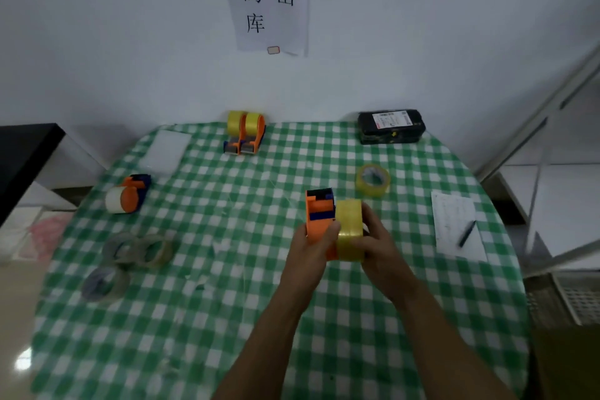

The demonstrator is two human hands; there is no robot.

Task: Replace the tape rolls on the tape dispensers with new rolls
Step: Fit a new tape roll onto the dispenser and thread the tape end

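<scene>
Above the middle of the table I hold an orange and blue tape dispenser in my left hand. My right hand grips a full yellow tape roll pressed against the dispenser's right side. A loose yellow roll lies flat behind my hands. Two dispensers with yellow rolls stand at the far edge. A dispenser with a pale roll lies at the left. Three thin, nearly used rolls lie at the near left.
The round table has a green checked cloth. A black wrapped parcel sits at the far right. A paper sheet with a pen lies at the right edge, a clear plastic sheet at the far left.
</scene>
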